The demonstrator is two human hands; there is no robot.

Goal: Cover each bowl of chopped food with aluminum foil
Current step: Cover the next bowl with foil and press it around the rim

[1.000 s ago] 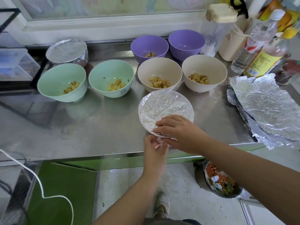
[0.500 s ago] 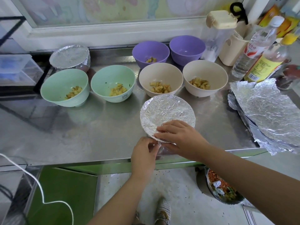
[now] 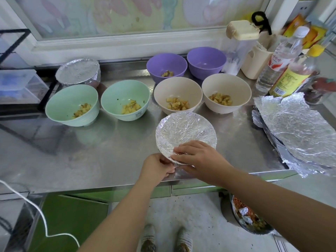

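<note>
Head view: a downward look at a steel counter (image 3: 109, 151) holding eight bowls, with both forearms reaching in from the bottom of the frame.
Bowl in hand: the centre bowl (image 3: 209, 135) sits just below the middle of the frame, near the counter's front edge; its foil cover (image 3: 183, 130) spans the whole mouth.
Left hand: the left hand (image 3: 158, 168) pinches the foil cover at the bowl's near rim, fingers curled on it.
Right hand: the right hand (image 3: 200, 157) lies on top of the cover at the same near edge, fingers fairly straight and pressing down; the two hands almost touch.
Done: the wrapped bowl (image 3: 78, 71) at upper left looks finished.
Nearly done: the centre bowl, judging by the last fold being tucked.
Left to do: two green bowls (image 3: 72, 104), two beige bowls (image 3: 178, 95) and the left purple bowl (image 3: 166, 66) show chopped food and stand uncovered; the right purple bowl (image 3: 206, 60) is uncovered too, and no food shows in it.
Supply: crumpled foil sheets (image 3: 298, 131) are stacked at the right edge.
Progress: roughly a quarter through, by my estimate.
</note>
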